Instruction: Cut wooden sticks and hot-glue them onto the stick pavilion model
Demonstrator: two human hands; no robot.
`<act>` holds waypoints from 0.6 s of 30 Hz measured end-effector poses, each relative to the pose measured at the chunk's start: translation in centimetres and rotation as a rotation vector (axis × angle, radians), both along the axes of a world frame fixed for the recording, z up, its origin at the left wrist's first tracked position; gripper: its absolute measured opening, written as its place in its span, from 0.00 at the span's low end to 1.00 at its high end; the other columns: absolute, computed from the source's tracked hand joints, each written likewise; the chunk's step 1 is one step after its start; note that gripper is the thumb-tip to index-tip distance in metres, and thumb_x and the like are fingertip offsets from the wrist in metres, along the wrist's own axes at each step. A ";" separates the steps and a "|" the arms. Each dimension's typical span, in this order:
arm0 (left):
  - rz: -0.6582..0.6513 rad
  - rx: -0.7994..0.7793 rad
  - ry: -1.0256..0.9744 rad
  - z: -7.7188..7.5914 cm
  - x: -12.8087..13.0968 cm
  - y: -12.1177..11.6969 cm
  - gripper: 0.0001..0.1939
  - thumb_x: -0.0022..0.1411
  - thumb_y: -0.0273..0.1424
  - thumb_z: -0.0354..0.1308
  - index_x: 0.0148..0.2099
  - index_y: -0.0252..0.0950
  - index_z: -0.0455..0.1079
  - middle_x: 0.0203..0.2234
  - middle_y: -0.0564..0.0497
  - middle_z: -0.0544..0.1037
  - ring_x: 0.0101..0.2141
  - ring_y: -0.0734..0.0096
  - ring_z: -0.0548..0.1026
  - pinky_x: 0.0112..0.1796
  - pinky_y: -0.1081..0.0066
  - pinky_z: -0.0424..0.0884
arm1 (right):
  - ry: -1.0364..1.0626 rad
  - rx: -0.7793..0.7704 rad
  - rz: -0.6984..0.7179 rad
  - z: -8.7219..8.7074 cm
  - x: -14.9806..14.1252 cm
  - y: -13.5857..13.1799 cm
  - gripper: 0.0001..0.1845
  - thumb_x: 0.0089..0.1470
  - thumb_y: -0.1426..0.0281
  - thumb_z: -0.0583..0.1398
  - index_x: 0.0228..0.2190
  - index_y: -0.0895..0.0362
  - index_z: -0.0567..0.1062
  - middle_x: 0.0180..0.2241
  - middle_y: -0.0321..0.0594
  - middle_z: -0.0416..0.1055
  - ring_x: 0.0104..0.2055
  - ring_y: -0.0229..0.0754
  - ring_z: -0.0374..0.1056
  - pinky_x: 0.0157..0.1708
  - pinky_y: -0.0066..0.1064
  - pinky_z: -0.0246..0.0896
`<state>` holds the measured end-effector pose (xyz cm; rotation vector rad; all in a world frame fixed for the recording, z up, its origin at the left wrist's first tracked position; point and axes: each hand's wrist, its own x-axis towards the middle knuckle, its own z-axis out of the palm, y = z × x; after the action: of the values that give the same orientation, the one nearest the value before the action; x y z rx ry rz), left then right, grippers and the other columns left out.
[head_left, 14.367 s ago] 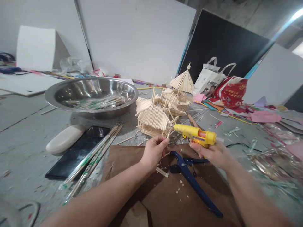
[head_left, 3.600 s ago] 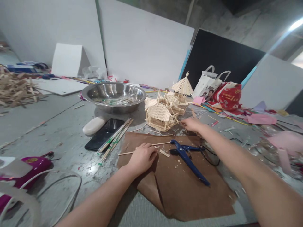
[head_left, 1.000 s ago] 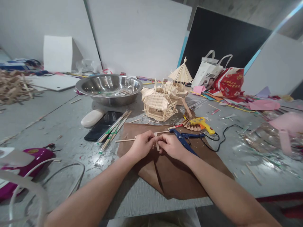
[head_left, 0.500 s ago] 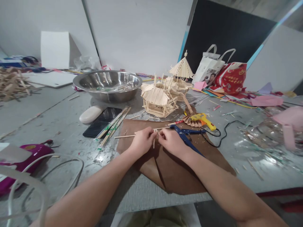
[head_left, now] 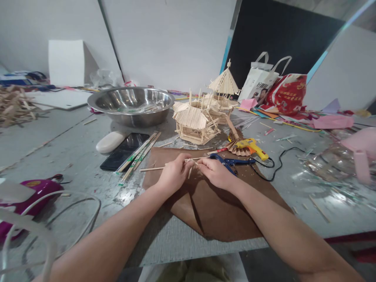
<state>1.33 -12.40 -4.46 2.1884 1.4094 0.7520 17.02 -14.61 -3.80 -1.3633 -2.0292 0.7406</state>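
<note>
My left hand (head_left: 174, 173) and my right hand (head_left: 216, 172) meet over the brown sheet (head_left: 229, 219), fingers pinched. Between the fingertips is a short wooden stick (head_left: 190, 172), tilted, with other small pale bits at its upper end partly hidden by the fingers. A longer thin stick (head_left: 152, 169) lies on the sheet, running behind my left hand. Just beyond my right hand rests a blue hand cutter (head_left: 232, 161), partly covered by it. The yellow glue gun (head_left: 252, 148) lies to the right on a folded brown paper fan (head_left: 237, 148). Behind stands a pavilion model of sticks (head_left: 196, 123).
A steel basin (head_left: 96, 102) with wrapped sticks stands at the back left. A black phone (head_left: 125, 152), a white oval case (head_left: 110, 141) and wrapped chopsticks (head_left: 139, 157) lie left. White cable loops (head_left: 98, 207) fill the near left. Bags (head_left: 286, 94) and paper scraps lie back right.
The glue gun was in my right hand earlier and now lies on the fan. Both hands have come together over the sheet; in the last second the short stick has tilted between them.
</note>
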 end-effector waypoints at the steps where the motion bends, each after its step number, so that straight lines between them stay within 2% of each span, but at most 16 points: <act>1: -0.034 0.005 0.020 0.0 -0.1 0.1 0.13 0.56 0.39 0.43 0.30 0.36 0.61 0.16 0.56 0.64 0.20 0.75 0.62 0.23 0.75 0.54 | 0.019 0.005 0.004 0.0 0.0 -0.1 0.12 0.52 0.68 0.47 0.26 0.58 0.67 0.23 0.35 0.65 0.26 0.33 0.59 0.26 0.24 0.49; 3: -0.098 0.016 0.013 0.2 -0.5 0.3 0.15 0.56 0.39 0.42 0.23 0.35 0.58 0.14 0.57 0.59 0.19 0.77 0.58 0.22 0.76 0.51 | 0.078 0.003 0.019 0.2 0.1 -0.2 0.11 0.52 0.68 0.48 0.26 0.59 0.67 0.24 0.35 0.64 0.27 0.33 0.58 0.27 0.24 0.49; 5: -0.174 0.007 -0.069 0.6 -0.8 0.3 0.16 0.56 0.38 0.42 0.21 0.35 0.56 0.15 0.57 0.56 0.19 0.79 0.56 0.22 0.77 0.51 | 0.199 -0.079 0.062 0.4 0.4 -0.1 0.11 0.52 0.67 0.48 0.26 0.59 0.67 0.21 0.32 0.61 0.23 0.30 0.55 0.23 0.23 0.47; 9: -0.317 -0.135 -0.281 1.7 -1.1 -0.1 0.16 0.56 0.38 0.44 0.22 0.33 0.58 0.16 0.58 0.55 0.20 0.81 0.55 0.23 0.78 0.52 | 0.582 -0.470 0.188 0.6 0.8 0.0 0.10 0.50 0.66 0.50 0.25 0.59 0.66 0.13 0.25 0.46 0.14 0.27 0.39 0.14 0.21 0.35; 13: -0.308 -0.323 -0.473 2.1 -1.0 -0.5 0.15 0.55 0.40 0.46 0.25 0.33 0.60 0.13 0.60 0.53 0.16 0.83 0.51 0.19 0.78 0.49 | 0.924 -0.749 0.322 0.2 0.3 0.0 0.09 0.50 0.67 0.51 0.23 0.59 0.64 0.11 0.23 0.40 0.12 0.26 0.32 0.12 0.20 0.29; 16: -0.319 -0.407 -0.566 1.9 -1.0 -0.4 0.15 0.55 0.40 0.46 0.28 0.33 0.63 0.12 0.60 0.51 0.15 0.83 0.49 0.17 0.78 0.47 | 1.056 -0.844 0.407 -0.3 -0.2 0.1 0.10 0.52 0.68 0.48 0.24 0.58 0.63 0.11 0.23 0.37 0.11 0.27 0.32 0.11 0.20 0.31; 18: -0.316 -0.399 -0.560 1.8 -1.0 -0.3 0.15 0.55 0.40 0.46 0.28 0.33 0.64 0.12 0.60 0.52 0.15 0.83 0.50 0.17 0.78 0.47 | 1.083 -0.869 0.444 -0.4 -0.4 0.2 0.10 0.53 0.69 0.46 0.25 0.58 0.63 0.11 0.23 0.37 0.10 0.27 0.33 0.11 0.20 0.32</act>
<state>0.36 -12.72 -2.66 1.6580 0.8219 0.8001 16.60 -14.45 -4.25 -0.5343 -1.0902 2.1423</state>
